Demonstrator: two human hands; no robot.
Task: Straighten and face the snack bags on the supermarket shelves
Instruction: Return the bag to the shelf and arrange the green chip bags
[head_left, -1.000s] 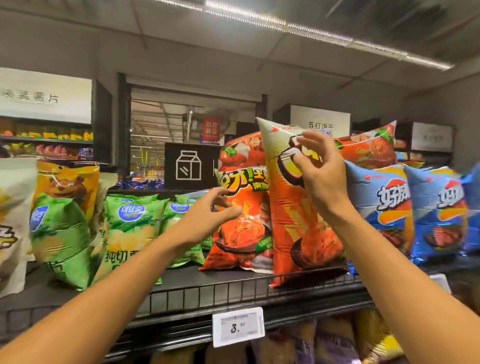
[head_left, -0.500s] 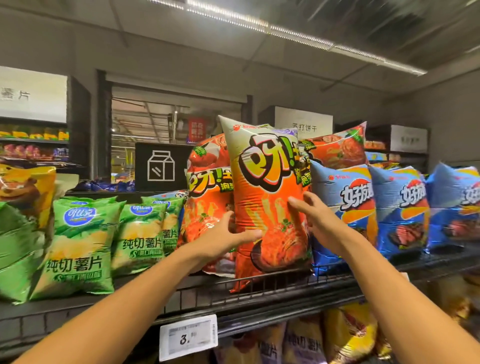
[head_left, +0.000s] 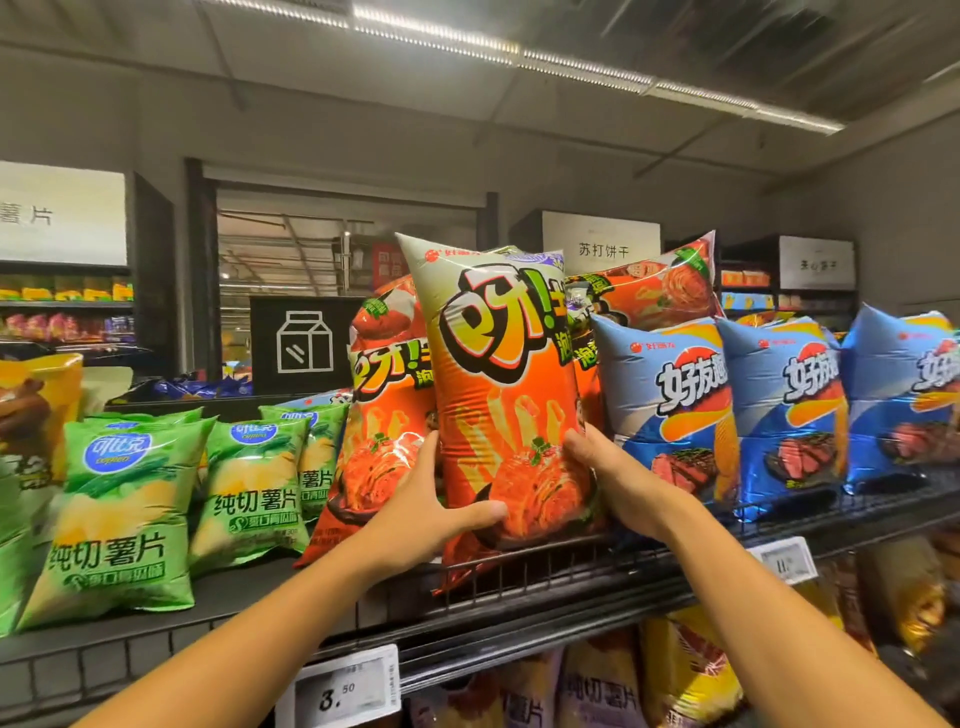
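Head camera view, looking slightly up at a black wire supermarket shelf (head_left: 545, 571) stocked with snack bags. At the centre, both bare hands hold one tall, puffy orange foil snack bag (head_left: 506, 395) with large yellow lettering. The left hand (head_left: 431, 512) cups its lower left edge, thumb pressed across the front near the bottom, fingers hidden behind the bag. The right hand (head_left: 613, 478) presses flat against its lower right edge, fingers partly curled round the side. Neither hand is closed tight; each is a loose clasp on the bag.

The bag stands upright, its long axis vertical with the top leaning a little left, printed front facing the viewer. Its bottom corner pokes past the shelf's front rail, so it appears to sit slightly too far forward. Both hands grip low, with most of the bag rising above them, equally near. A matching orange bag (head_left: 379, 431) leans just beside it on the left; shiny blue snack bags (head_left: 675, 410) stand touching on the right.
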